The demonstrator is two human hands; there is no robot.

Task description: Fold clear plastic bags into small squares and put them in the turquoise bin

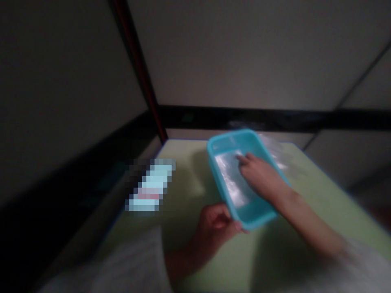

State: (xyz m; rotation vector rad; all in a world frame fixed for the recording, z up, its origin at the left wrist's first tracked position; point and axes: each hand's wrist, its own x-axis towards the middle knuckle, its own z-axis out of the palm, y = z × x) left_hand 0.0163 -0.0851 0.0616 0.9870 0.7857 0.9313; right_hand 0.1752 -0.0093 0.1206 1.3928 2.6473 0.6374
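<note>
Nearest to the wearer are two light-coloured sleeves, the left sleeve (pixel 131 264) and the right sleeve (pixel 360 264), both blurred. From the left sleeve extends the left hand (pixel 214 226), positioned at the near left corner of a turquoise tray (pixel 256 215). Grip, left: closed on the tray rim, with the thumb along the near edge. From the right sleeve the forearm crosses the tray's right side, and the right hand (pixel 255 173) is located inside the tray opening. Grip, right: one finger is extended toward the far left and the others are bent; blur prevents me from telling whether anything is pinched, or whether the fingertip makes contact.

The tray is above the right-of-centre part of a yellow-green table (pixel 183 162) with blue edging. Its long axis leans to the left at the far end. Whether its base touches the table cannot be told. A clear, shiny plastic sheet (pixel 230 179) lies within it, left of the right hand.

Left of the tray, well apart from it, is a pale-blue oblong (pixel 152 183) with a pinkish band, obscured by coarse blocks. Behind the tray's right side rests crumpled clear plastic (pixel 276 150). Beyond the table are a black horizontal band (pixel 207 118), a slanting dark-red post (pixel 140 77) and a grey wall (pixel 244 57).
</note>
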